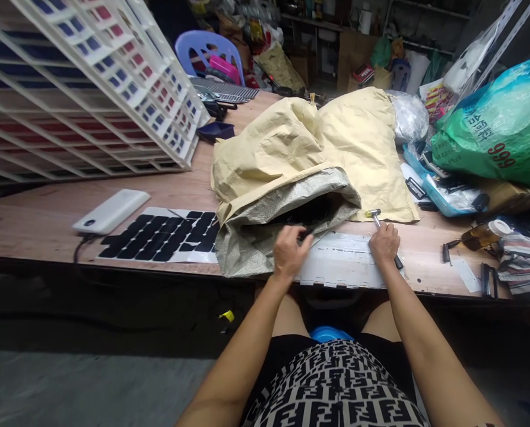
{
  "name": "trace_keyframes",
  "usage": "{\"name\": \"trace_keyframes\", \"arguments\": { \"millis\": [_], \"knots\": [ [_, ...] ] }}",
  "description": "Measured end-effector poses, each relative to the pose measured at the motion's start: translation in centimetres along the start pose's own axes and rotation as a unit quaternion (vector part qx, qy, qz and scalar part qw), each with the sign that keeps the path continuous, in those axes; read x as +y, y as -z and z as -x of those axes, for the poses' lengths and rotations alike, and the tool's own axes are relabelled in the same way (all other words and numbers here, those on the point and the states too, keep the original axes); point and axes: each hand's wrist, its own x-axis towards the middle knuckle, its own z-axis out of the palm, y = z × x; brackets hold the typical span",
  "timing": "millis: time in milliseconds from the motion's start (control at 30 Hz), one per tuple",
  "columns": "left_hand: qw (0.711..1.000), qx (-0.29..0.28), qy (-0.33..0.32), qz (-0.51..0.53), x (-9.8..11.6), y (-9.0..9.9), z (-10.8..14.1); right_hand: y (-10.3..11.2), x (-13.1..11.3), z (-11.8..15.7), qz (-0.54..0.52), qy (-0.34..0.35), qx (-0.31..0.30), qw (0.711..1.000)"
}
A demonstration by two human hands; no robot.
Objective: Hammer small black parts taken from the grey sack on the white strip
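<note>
At the mouth of a pale yellow paper sack (269,148), my left hand (290,250) is closed, with a small black piece (304,235) between thumb and fingers. The sack lies on its side; dark contents show in its grey woven lining, too shaded to name. My right hand (384,242) is wrapped round the handle of a small hammer (375,214), its yellow and silver head pointing away from me. Between my hands a light grey board (338,264) lies at the table edge. Left of the sack, rows of black pieces (151,237) lie on a white sheet.
A white power bank (111,212) with a cable stands on the wooden table (189,184). A large white basket (175,118) leans in at left. At right are a green bag (500,136), a blue tray (447,201), a capped bottle (481,236) and a striped cloth (525,261).
</note>
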Motion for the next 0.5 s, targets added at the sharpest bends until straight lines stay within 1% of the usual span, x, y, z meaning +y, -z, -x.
{"name": "trace_keyframes", "arguments": {
  "millis": [67, 100, 133, 200, 300, 367, 500],
  "knots": [
    [0.991, -0.056, -0.107, 0.06, 1.8, -1.0, 2.0, 0.0, 0.0, 0.0, -0.003, 0.0, 0.001, 1.0],
    [0.982, -0.093, -0.142, 0.083, 2.5, -1.7, 2.6, 0.0, 0.0, 0.0, -0.005, -0.001, 0.002, 1.0],
    [0.974, -0.126, -0.162, 0.098, 3.1, -2.6, 3.0, 0.1, 0.0, 0.0, -0.006, -0.002, 0.002, 1.0],
    [0.966, -0.167, -0.163, 0.11, 3.7, -4.3, 3.1, 0.2, 0.0, 0.1, -0.009, -0.003, 0.0, 1.0],
    [0.965, -0.19, -0.14, 0.115, 3.5, -6.0, 2.3, 0.3, -0.1, 0.2, -0.014, -0.005, -0.008, 1.0],
    [0.963, -0.198, -0.133, 0.127, 3.0, -6.5, 1.8, 0.4, -0.1, 0.2, -0.02, -0.005, -0.007, 1.0],
    [0.959, -0.211, -0.124, 0.139, 2.6, -6.5, 1.5, 0.8, 0.2, -0.2, -0.06, -0.027, -0.016, 0.998]
  ]
}}
